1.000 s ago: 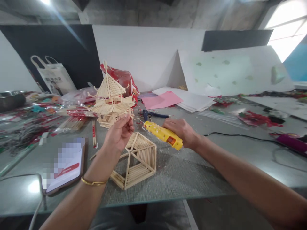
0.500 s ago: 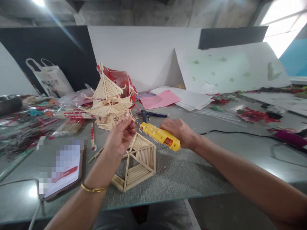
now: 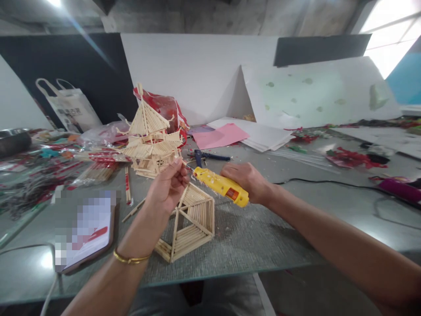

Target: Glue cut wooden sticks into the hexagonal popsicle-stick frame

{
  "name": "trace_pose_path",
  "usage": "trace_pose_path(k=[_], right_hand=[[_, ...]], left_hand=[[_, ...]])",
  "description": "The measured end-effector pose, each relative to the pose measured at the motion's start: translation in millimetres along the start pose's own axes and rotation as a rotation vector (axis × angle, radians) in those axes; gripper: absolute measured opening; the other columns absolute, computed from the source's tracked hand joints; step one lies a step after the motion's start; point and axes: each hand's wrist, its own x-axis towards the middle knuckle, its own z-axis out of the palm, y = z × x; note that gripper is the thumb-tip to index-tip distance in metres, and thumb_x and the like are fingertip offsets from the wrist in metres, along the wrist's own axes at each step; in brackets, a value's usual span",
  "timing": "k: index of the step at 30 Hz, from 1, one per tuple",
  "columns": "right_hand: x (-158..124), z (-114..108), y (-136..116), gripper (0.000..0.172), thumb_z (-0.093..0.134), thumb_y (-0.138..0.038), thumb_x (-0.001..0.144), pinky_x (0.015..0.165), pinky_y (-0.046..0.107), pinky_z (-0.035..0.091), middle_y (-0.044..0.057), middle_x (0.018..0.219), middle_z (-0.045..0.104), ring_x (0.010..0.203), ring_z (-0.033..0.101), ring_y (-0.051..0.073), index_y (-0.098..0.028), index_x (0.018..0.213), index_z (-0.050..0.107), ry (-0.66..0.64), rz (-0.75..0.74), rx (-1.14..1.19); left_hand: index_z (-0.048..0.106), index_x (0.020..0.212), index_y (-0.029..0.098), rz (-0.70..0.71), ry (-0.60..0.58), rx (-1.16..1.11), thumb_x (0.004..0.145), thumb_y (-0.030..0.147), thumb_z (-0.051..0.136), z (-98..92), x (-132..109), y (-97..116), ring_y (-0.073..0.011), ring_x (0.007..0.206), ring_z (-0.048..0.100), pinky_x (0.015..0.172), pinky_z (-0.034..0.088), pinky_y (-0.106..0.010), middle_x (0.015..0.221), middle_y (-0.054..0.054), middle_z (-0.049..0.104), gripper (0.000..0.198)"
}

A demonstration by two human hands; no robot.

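My right hand is closed around the handle of a yellow hot glue gun, whose nozzle points left. Right at the nozzle, my left hand pinches a small piece of wooden stick, mostly hidden by the fingers. Below both hands a hexagonal frame of wooden sticks lies on the table, some of its wedges filled with rows of sticks; my left forearm covers its left part. Behind my left hand stands a tiered pagoda model made of similar sticks.
A phone lies at the left near the table edge. Dark blue pliers rest behind the glue gun. Bagged sticks and craft scraps crowd the left. Pink paper lies at the back, and a black cable runs right.
Almost nothing differs. The view has shifted very slightly; both hands stay together, with the glue gun nozzle still at the left fingertips.
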Motion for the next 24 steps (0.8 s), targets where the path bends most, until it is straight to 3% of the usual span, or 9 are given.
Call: trace_pose_path(k=[8,15,18,21,24], right_hand=[[1.2,-2.0,-1.4,0.016,0.036,-0.030,0.081,0.053,0.025,0.027,0.001,0.064,0.045,0.057,0.039,0.012,-0.020,0.070,0.039,-0.052,0.044,0.001],[0.5,-2.0,-1.6,0.013,0.037,-0.028,0.080,0.052,0.026,0.027,0.001,0.062,0.045,0.056,0.040,0.012,-0.020,0.070,0.039,-0.019,0.031,-0.010],[-1.8,1.0,4.3,0.012,0.039,-0.030,0.078,0.053,0.026,0.027,0.002,0.065,0.049,0.059,0.043,0.013,-0.020,0.071,0.041,-0.007,0.094,-0.054],[-5.8,6.4,17.6,0.013,0.044,-0.030,0.074,0.053,0.026,0.026,0.005,0.074,0.054,0.065,0.049,0.015,-0.018,0.076,0.046,-0.084,0.273,-0.203],[-13.2,12.2,38.0,0.017,0.046,-0.030,0.075,0.050,0.027,0.022,0.008,0.082,0.058,0.066,0.052,0.017,-0.016,0.083,0.051,-0.227,0.518,-0.365]], left_hand=[[0.059,0.065,0.014,-0.023,-0.004,-0.042,0.069,0.016,0.067,-0.2,-0.7,0.0,-0.0033,0.051,0.049,0.048,0.040,-0.014,0.057,0.003,0.055,0.009],[0.058,0.064,0.014,-0.038,0.012,-0.036,0.069,0.015,0.064,2.4,-2.3,0.4,-0.0028,0.051,0.048,0.048,0.039,-0.015,0.057,0.003,0.054,0.008],[0.059,0.064,0.014,-0.035,-0.013,0.008,0.065,0.014,0.067,1.0,-2.5,0.1,-0.0032,0.051,0.048,0.048,0.038,-0.015,0.060,0.003,0.055,0.008],[0.059,0.062,0.014,0.012,-0.077,0.224,0.061,0.019,0.071,-2.1,-2.6,1.1,-0.0043,0.052,0.047,0.048,0.036,-0.017,0.058,0.003,0.054,0.013],[0.062,0.060,0.015,0.152,-0.108,0.691,0.059,0.023,0.073,-4.2,-5.3,6.3,-0.0051,0.050,0.044,0.050,0.033,-0.018,0.055,0.002,0.055,0.013]])
